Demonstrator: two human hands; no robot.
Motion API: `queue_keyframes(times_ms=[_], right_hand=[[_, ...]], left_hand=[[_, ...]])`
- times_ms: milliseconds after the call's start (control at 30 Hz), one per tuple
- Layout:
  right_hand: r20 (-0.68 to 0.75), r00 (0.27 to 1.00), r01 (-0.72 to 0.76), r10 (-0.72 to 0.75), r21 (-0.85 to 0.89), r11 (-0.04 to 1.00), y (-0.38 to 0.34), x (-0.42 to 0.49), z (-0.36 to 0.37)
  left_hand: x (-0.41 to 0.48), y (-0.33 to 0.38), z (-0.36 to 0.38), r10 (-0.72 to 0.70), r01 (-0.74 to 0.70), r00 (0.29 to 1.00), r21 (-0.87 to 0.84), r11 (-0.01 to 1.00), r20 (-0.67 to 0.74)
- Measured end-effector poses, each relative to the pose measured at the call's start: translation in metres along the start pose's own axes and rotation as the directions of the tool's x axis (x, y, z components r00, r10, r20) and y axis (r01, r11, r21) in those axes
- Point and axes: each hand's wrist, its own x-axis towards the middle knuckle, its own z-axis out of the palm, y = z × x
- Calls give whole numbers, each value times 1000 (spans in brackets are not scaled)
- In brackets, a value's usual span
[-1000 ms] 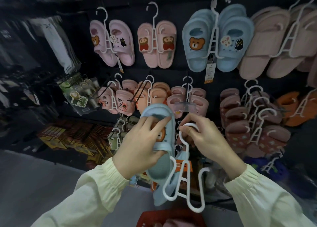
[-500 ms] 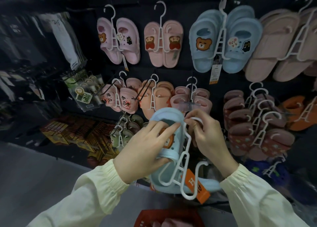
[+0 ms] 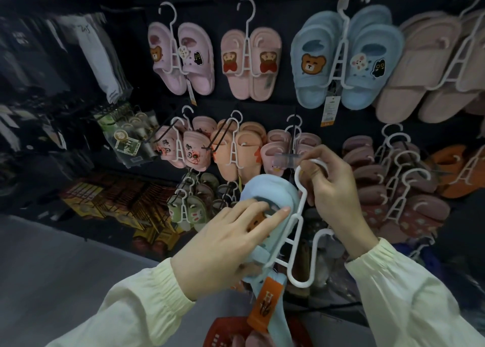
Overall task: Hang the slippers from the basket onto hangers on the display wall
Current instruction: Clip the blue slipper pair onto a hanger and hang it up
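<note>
A light blue slipper (image 3: 273, 192) with a bear patch sits on the left arm of a white plastic hanger (image 3: 298, 231). My left hand (image 3: 223, 244) grips this slipper, fingers laid over its strap. My right hand (image 3: 333, 197) pinches the hanger's hook at the top. A second blue slipper (image 3: 275, 312) dangles below with an orange tag (image 3: 265, 304). The hanger's right arm is bare. A red basket (image 3: 223, 333) shows at the bottom edge, with pinkish slippers inside.
The dark display wall (image 3: 288, 110) holds many hung pairs: pink ones (image 3: 181, 58), peach ones (image 3: 250, 63), blue bear slippers (image 3: 346, 58) and beige ones (image 3: 430, 66) on top, smaller pairs below. Socks and packets hang at the left. Grey floor lies lower left.
The blue slipper has slid further onto the hanger's left arm. The hanger has tilted upright and my right hand has risen with the hook. The second slipper now hangs lower.
</note>
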Motion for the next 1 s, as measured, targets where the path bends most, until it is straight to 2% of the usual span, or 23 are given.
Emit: queue_keyframes(times_ms=[233,500,600,667,700,767,833,900,1000], right_hand=[[-20,1000,-6,8,106,994,-10,-2,4],[-1,999,-52,53,107,993,-6,-7,-6],[12,980,-193,197,276,942,-5,-12,-9],[-1,927,-337,375,434,836,3,-18,-10],[-19,893,-394,449,449,802,8,-24,-9],[-71,835,-503,546,304,809,30,-43,-4],[-54,813,-580,580,15,815,54,-71,5],[54,804,-569,592,-214,794,70,-103,14],[139,798,-508,586,-366,779,79,-140,27]], left_hand=[[1,4,-1,-32,33,999,80,996,-23],[3,4,0,5,-1,998,58,998,-55],[4,2,-2,7,-6,999,33,999,-43],[6,-2,-6,-10,11,999,9,1000,-53],[6,-3,-8,-21,22,998,3,1000,-67],[8,-7,-11,-42,42,995,-2,999,-95],[9,-10,-13,-63,64,992,8,998,-109],[11,-13,-14,-82,85,990,27,996,-113],[12,-16,-16,-109,114,989,42,993,-105]])
